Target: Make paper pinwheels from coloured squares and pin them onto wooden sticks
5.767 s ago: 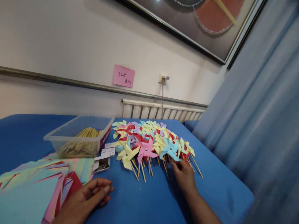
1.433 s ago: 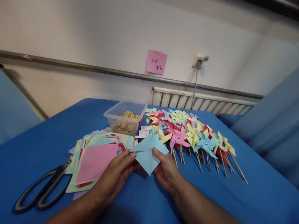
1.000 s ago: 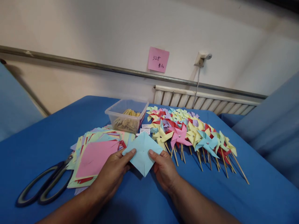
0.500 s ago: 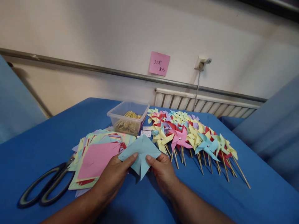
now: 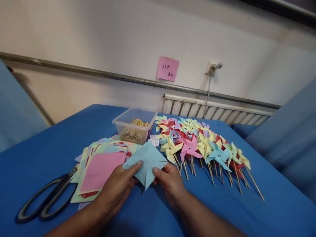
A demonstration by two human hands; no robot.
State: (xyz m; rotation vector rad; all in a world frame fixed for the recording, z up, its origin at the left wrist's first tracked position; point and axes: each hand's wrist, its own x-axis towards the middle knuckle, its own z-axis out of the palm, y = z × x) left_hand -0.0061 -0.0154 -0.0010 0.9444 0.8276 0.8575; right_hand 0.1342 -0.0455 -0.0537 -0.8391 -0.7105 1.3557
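Observation:
A light-blue square of paper [image 5: 147, 158], turned corner-up with cut lines running in from its corners, is held above the blue cloth. My left hand [image 5: 123, 181] pinches its left side, thumb on top and fingers beneath. On the opposite side my right hand [image 5: 169, 179] grips it the same way, its thumb near the lower right edge. Left of my hands lies a stack of coloured paper sheets [image 5: 102, 171] with a pink one on top. Large dark-handled scissors [image 5: 59, 191] rest beside the stack, their blades partly hidden under the paper.
A clear plastic box [image 5: 135, 123] of short wooden sticks stands behind the stack. Many finished paper pinwheels [image 5: 190, 147] on sticks lie to the right. Small white labels [image 5: 154, 142] sit beside the box. A radiator [image 5: 192, 107] and wall rail are behind the blue-covered table [image 5: 222, 210].
The paper's lower cut gap has closed, and its two lower flaps now lie together. Both hands have shifted slightly left with the paper still held.

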